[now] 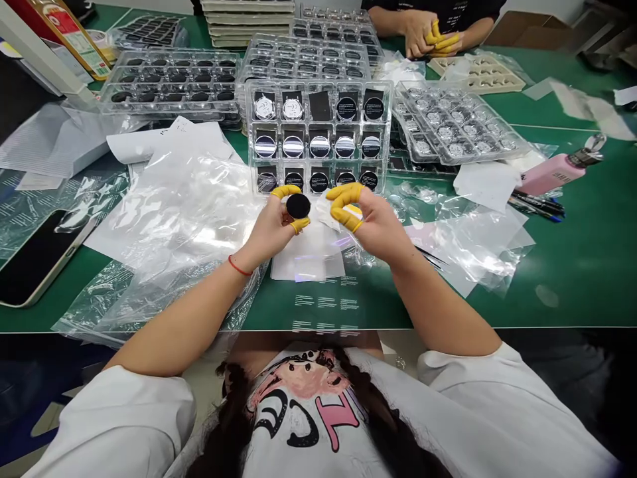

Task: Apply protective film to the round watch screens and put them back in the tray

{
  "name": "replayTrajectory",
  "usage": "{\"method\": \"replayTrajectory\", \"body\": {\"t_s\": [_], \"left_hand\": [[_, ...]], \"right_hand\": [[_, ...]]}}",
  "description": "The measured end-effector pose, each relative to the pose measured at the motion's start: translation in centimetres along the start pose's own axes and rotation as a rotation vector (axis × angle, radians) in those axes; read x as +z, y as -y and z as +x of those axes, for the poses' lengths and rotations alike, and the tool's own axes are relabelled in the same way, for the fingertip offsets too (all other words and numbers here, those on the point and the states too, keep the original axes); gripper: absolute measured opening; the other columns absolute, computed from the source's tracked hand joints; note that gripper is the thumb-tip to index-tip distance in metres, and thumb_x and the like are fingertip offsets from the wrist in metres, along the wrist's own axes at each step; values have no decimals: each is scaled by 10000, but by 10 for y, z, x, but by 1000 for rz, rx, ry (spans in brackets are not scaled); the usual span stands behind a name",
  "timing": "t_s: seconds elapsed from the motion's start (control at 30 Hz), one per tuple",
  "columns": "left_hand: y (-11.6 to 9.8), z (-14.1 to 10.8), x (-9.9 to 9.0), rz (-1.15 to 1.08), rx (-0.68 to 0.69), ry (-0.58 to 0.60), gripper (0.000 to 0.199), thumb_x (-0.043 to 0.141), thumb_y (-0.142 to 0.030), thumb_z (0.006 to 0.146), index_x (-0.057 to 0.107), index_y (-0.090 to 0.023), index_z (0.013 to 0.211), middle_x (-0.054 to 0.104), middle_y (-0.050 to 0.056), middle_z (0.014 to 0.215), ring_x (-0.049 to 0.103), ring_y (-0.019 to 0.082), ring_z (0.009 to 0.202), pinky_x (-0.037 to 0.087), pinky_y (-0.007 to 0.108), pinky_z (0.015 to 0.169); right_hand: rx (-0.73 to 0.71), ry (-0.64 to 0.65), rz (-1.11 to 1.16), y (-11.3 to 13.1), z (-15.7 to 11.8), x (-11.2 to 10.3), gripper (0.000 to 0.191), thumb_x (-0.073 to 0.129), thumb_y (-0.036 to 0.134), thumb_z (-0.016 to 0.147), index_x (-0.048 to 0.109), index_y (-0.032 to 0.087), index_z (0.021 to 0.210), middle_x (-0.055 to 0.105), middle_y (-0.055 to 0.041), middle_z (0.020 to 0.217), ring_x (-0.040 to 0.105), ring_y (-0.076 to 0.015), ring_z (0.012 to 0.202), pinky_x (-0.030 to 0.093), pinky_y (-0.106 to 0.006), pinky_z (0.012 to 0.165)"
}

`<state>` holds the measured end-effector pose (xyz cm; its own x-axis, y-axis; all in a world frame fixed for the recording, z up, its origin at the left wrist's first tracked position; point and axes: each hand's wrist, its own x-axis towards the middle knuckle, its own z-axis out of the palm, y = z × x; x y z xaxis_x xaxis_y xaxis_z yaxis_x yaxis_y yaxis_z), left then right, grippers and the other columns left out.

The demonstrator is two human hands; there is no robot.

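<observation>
My left hand (273,222) grips a black round disc (298,206) by its rim, between fingertips covered with yellow finger cots. To its right is my right hand (375,222), also with yellow cots; its thumb and index finger are curved with a gap between them. White paper shows just beyond those fingertips, and I see nothing held there. Right behind both hands, a clear plastic tray (318,125) leans upright. Its compartments hold round discs, some silvery with print, others black with white lettering. One compartment in the top row shows only a black square (319,106).
Clear bags (199,206) and white sheets cover the left side beside a phone (40,255). More disc trays (172,83) stand behind and at right (458,123). A pink bottle (552,174) lies over pens (537,204). Across the table are another person's hands (432,38).
</observation>
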<state>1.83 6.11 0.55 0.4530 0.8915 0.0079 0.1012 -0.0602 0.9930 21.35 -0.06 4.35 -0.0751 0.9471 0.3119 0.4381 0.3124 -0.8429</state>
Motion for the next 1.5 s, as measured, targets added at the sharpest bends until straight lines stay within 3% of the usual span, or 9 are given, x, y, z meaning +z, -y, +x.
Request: {"method": "replayTrajectory", "body": {"t_s": [0.17, 0.37, 0.57, 0.73, 1.1, 1.33, 1.5], "left_hand": [[3, -8, 8, -56, 61, 219, 549, 759, -255, 759, 474, -258, 1227, 682, 24, 958, 715, 202, 937, 557, 311, 754], [8, -9, 10, -93, 97, 341, 567, 763, -245, 785, 465, -253, 1267, 726, 21, 980, 743, 191, 931, 582, 329, 844], [15, -6, 9, -84, 178, 362, 569, 763, -226, 791, 455, -236, 1269, 745, 27, 976, 755, 175, 911, 587, 287, 808], [12, -7, 11, -104, 180, 360, 552, 764, -235, 788, 446, -229, 1240, 744, 21, 926, 759, 189, 900, 579, 285, 758], [11, -8, 11, -150, 160, 351, 565, 780, -251, 780, 448, -232, 1236, 728, 13, 920, 751, 176, 903, 588, 294, 799], [7, -8, 12, -117, 159, 322, 552, 787, -287, 769, 470, -244, 1219, 711, 6, 905, 739, 170, 829, 591, 303, 727], [10, -8, 11, -108, 173, 334, 560, 777, -290, 779, 448, -248, 1230, 729, 10, 924, 751, 188, 898, 597, 311, 764]], "right_hand": [[184, -17, 174, -1, 3, -6, 292, 690, 476, 821, 602, 204, 760, 663, -53, 1136, 603, -216, 1112, 430, -452, 1044], [337, 82, 298, -3, 2, 3, 228, 721, 400, 775, 633, 192, 743, 684, -33, 964, 608, -177, 935, 463, -400, 942], [394, 73, 294, -4, 0, 6, 194, 688, 383, 800, 655, 193, 780, 668, -21, 904, 580, -160, 877, 449, -355, 876], [373, 42, 268, -5, 0, 6, 209, 701, 402, 789, 656, 198, 792, 666, -13, 895, 582, -159, 866, 449, -344, 863], [328, 16, 212, -5, -1, 7, 215, 690, 407, 798, 655, 195, 815, 674, -15, 905, 592, -163, 878, 450, -369, 888], [316, -8, 188, -3, -1, 9, 190, 681, 382, 798, 649, 194, 797, 678, -14, 897, 606, -168, 879, 448, -379, 901], [280, -19, 150, -1, -2, 10, 197, 680, 392, 809, 648, 199, 791, 688, -15, 905, 615, -174, 893, 448, -384, 910]]}}
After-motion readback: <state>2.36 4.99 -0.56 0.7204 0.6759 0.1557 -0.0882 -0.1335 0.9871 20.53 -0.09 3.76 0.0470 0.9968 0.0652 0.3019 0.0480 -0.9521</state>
